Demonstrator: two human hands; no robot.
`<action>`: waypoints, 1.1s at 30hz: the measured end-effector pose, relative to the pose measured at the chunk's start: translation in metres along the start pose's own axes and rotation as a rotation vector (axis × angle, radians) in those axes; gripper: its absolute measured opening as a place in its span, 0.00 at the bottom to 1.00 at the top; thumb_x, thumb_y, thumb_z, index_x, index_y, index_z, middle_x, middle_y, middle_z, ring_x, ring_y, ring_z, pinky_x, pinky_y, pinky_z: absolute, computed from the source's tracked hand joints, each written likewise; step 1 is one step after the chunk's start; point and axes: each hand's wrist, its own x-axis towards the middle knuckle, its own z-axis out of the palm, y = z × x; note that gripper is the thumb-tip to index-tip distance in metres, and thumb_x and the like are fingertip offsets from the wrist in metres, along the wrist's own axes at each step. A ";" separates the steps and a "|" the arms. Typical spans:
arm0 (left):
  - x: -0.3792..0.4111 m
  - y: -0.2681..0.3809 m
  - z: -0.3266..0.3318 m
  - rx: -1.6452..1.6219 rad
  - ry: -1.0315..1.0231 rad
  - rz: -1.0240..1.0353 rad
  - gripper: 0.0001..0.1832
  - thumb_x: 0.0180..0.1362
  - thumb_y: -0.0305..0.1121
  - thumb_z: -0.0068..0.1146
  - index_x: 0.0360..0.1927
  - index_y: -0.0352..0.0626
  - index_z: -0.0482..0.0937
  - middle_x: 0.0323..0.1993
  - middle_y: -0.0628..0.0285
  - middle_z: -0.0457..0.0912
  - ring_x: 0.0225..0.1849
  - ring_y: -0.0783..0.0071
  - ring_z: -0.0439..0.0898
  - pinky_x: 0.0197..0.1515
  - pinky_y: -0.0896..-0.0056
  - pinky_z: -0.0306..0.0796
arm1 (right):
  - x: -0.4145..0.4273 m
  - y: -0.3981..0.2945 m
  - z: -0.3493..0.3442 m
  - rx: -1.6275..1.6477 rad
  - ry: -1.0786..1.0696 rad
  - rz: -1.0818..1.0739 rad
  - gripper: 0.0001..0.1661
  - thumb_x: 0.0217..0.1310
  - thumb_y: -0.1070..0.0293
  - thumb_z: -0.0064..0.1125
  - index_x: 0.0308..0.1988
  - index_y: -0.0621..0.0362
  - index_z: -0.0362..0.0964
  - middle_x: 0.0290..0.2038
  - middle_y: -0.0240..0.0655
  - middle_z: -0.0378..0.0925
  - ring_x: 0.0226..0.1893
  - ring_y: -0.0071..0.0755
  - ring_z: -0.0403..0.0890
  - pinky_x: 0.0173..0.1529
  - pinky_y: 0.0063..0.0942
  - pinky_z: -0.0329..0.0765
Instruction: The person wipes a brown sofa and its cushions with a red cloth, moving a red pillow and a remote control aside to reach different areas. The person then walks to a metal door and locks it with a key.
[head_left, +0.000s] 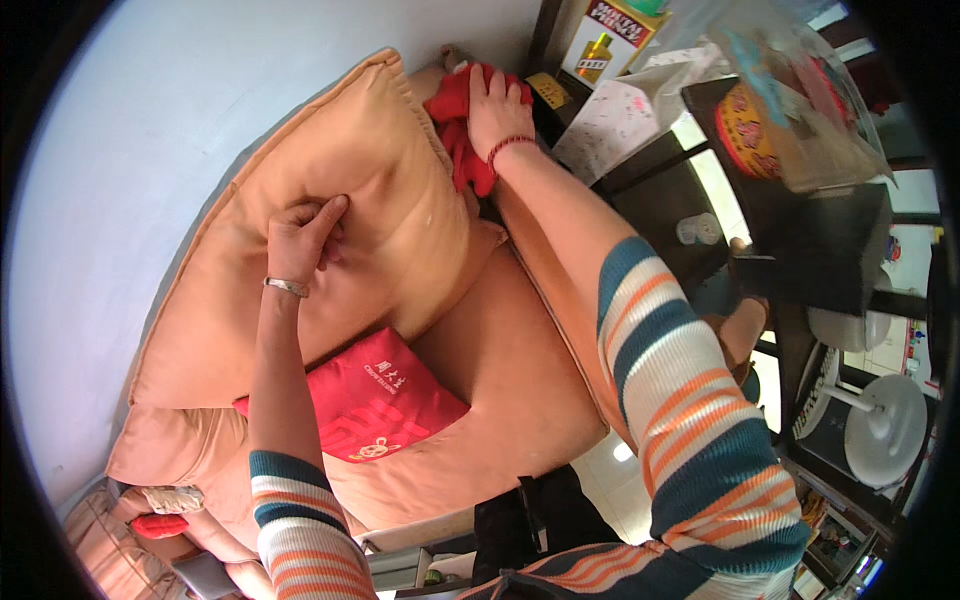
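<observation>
My left hand (304, 234) is over the large orange-tan back cushion (397, 247) of a sofa, fingers curled in and thumb along them. Whether any of its fabric is pinched there I cannot tell. Farther off, my right hand (501, 112) grips a bunched red cloth (448, 101) at the far end of the sofa's armrest, beside the cushion's corner. Part of that cloth is hidden under the palm. Below the back cushion, a red throw pillow (390, 405) with printed writing and a cartoon figure lies on the sofa seat (517, 337).
A white wall (150, 150) rises behind the sofa. Right of the armrest stands a dark table (645, 180) with a patterned box (607, 124), a boxed bottle package (611, 41) and a clear plastic bag (832, 142). A round white stool (885, 431) is at lower right.
</observation>
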 end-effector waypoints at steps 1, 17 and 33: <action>0.004 -0.005 -0.001 -0.022 -0.011 -0.018 0.21 0.58 0.43 0.66 0.17 0.37 0.78 0.12 0.65 0.75 0.10 0.79 0.72 0.10 0.78 0.62 | 0.012 -0.004 0.003 0.015 0.010 -0.005 0.38 0.61 0.64 0.50 0.69 0.55 0.50 0.62 0.50 0.63 0.59 0.58 0.68 0.54 0.50 0.75; 0.051 -0.051 0.003 -0.017 0.037 -0.024 0.22 0.58 0.44 0.66 0.15 0.40 0.77 0.11 0.66 0.74 0.09 0.79 0.68 0.11 0.76 0.60 | -0.037 0.046 -0.027 0.214 -0.005 -0.257 0.27 0.57 0.66 0.58 0.57 0.53 0.64 0.51 0.47 0.73 0.50 0.59 0.73 0.54 0.47 0.73; 0.069 -0.076 0.004 -0.169 -0.022 -0.048 0.20 0.59 0.41 0.65 0.16 0.41 0.78 0.12 0.66 0.74 0.08 0.79 0.67 0.11 0.76 0.59 | 0.052 -0.044 -0.014 0.577 0.292 -0.467 0.35 0.49 0.66 0.65 0.59 0.48 0.66 0.64 0.47 0.62 0.67 0.47 0.59 0.68 0.46 0.59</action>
